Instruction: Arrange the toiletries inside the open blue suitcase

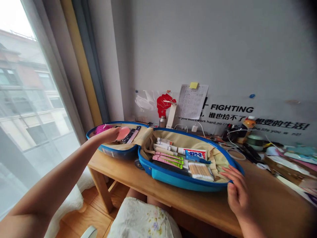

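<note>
A small blue suitcase [190, 185] with a beige lining lies opened out on the wooden table. My left hand [112, 135] reaches into its left half, fingers closed on a flat, round pink thing [123, 133] whose kind I cannot make out. Beside it lie dark and pink slim packets [131, 135] and a purple-pink item [102, 128]. At the right end of the suitcase, my right hand [237, 190] rests on the rim, fingers stretched out. The right half contains a toothpaste box [196, 153], pink-and-green sachets [168, 160], white tubes [164, 143] and a pack of cotton swabs [201, 172].
Behind the suitcase, a sheet of paper [192, 100] hangs on the grey wall. A bottle with an orange top [249, 124], a green jar [255, 142], cables and papers crowd the table's right side. Curtains [76, 66] and a window are at left.
</note>
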### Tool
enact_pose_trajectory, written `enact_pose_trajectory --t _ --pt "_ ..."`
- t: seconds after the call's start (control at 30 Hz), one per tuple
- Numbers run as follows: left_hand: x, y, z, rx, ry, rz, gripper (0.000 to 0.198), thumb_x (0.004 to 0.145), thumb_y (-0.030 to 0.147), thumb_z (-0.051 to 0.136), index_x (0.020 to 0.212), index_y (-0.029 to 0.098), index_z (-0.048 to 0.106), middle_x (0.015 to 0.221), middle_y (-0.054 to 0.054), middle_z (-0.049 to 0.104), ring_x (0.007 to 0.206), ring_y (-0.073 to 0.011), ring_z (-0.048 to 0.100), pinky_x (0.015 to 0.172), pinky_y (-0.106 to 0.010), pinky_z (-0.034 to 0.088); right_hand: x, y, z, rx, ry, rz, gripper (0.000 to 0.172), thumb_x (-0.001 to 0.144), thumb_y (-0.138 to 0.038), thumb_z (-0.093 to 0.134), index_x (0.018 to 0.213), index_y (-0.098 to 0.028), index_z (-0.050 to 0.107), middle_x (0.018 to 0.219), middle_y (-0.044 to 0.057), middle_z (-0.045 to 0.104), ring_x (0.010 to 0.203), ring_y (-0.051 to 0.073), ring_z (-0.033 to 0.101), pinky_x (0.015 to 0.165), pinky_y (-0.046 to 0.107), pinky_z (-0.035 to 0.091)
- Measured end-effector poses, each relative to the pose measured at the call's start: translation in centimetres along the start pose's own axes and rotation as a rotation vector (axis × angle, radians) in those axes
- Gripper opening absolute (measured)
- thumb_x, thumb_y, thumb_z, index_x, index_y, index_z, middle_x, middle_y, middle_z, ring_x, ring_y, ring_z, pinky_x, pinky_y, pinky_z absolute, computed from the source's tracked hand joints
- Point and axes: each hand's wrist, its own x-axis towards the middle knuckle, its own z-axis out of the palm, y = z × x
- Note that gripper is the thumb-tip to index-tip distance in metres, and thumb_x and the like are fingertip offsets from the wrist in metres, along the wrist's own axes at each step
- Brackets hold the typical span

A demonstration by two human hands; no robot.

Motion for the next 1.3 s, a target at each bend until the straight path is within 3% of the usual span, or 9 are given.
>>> enact_pose_trajectory --t 0.1,0.17,0.23,0.33,0.43,0.63,0.83,1.03,1.3 --pt "-1.0 3.3 -0.7 0.109 -0.041 0.069 0.038 0.093 0.021 0.048 0.130 0.016 0.055 0.113 -0.015 0.068 0.107 -0.0318 0.064 0.090 -0.038 0.048 0.1 -0.1 0.0 0.003 0.010 0.000 0.032 0.097 -0.035 0.037 0.104 -0.020 0.064 0.108 0.012 0.066 0.119 0.030 0.056 0.097 0.052 0.047" --pt "-2.5 6.6 -0.2 0.245 -0.091 0.205 0.054 0.091 0.014 0.043 0.145 0.017 0.038 0.117 -0.014 0.069 0.106 -0.0301 0.066 0.088 -0.035 0.048 0.1 -0.3 0.0 0.005 0.007 -0.003 0.031 0.097 -0.034 0.037 0.104 -0.020 0.064 0.109 0.012 0.066 0.120 0.030 0.056 0.098 0.052 0.046" --pt "-4.3 10.3 1.0 0.313 -0.116 0.377 0.065 0.087 0.008 0.042 0.150 0.019 0.029 0.134 -0.015 0.060 0.109 -0.0265 0.066 0.089 -0.032 0.048 0.2 -0.4 -0.1 0.003 -0.004 -0.013 0.031 0.097 -0.033 0.037 0.105 -0.020 0.064 0.109 0.012 0.066 0.120 0.029 0.056 0.098 0.052 0.046" --pt "-6.5 14.8 3.9 0.394 -0.187 0.606 0.072 0.080 0.005 0.049 0.149 0.016 0.032 0.152 -0.020 0.041 0.125 -0.0277 0.057 0.096 -0.033 0.047 0.2 -0.4 -0.1 0.002 -0.004 -0.025 0.031 0.097 -0.032 0.037 0.106 -0.019 0.063 0.108 0.012 0.066 0.120 0.029 0.056 0.098 0.052 0.046" --pt "-7.5 17.4 6.4 0.380 -0.266 0.671 0.066 0.080 0.006 0.051 0.145 0.009 0.039 0.142 -0.026 0.049 0.123 -0.0321 0.058 0.091 -0.036 0.050 0.1 -0.2 0.0 0.007 0.009 -0.018 0.031 0.098 -0.033 0.036 0.106 -0.019 0.063 0.108 0.013 0.066 0.120 0.030 0.055 0.098 0.053 0.046" --pt "-6.1 18.1 6.4 0.208 -0.649 0.641 0.044 0.084 0.034 0.064 0.125 0.020 0.063 0.110 -0.014 0.071 0.094 -0.0287 0.067 0.078 -0.034 0.048 0.1 -0.3 0.0 0.012 0.013 0.006 0.032 0.097 -0.035 0.037 0.105 -0.020 0.064 0.107 0.012 0.067 0.120 0.031 0.056 0.096 0.053 0.047" --pt "-3.8 18.0 6.2 -0.055 -0.545 0.571 0.019 0.083 0.031 0.063 0.096 0.022 0.074 0.092 -0.004 0.071 0.081 -0.0195 0.064 0.072 -0.027 0.044 0.3 -0.5 -0.1 0.002 0.004 0.006 0.034 0.097 -0.036 0.036 0.106 -0.021 0.065 0.108 0.012 0.067 0.120 0.030 0.057 0.098 0.053 0.047" --pt "-3.3 19.0 8.4 0.046 -0.795 0.620 0.016 0.077 0.028 0.071 0.091 0.020 0.070 0.087 0.001 0.070 0.076 -0.0141 0.061 0.065 -0.022 0.042 0.0 -0.2 0.0 0.002 0.011 0.005 0.033 0.098 -0.036 0.036 0.104 -0.021 0.064 0.107 0.012 0.067 0.119 0.030 0.057 0.097 0.054 0.047" --pt "-3.2 18.3 9.9 0.024 -0.803 0.677 0.021 0.070 0.033 0.077 0.085 0.019 0.069 0.078 0.001 0.070 0.074 -0.0160 0.062 0.065 -0.023 0.044 0.0 0.0 0.1 0.010 0.000 0.018 0.033 0.097 -0.037 0.036 0.105 -0.020 0.064 0.108 0.012 0.067 0.120 0.030 0.057 0.097 0.054 0.047"
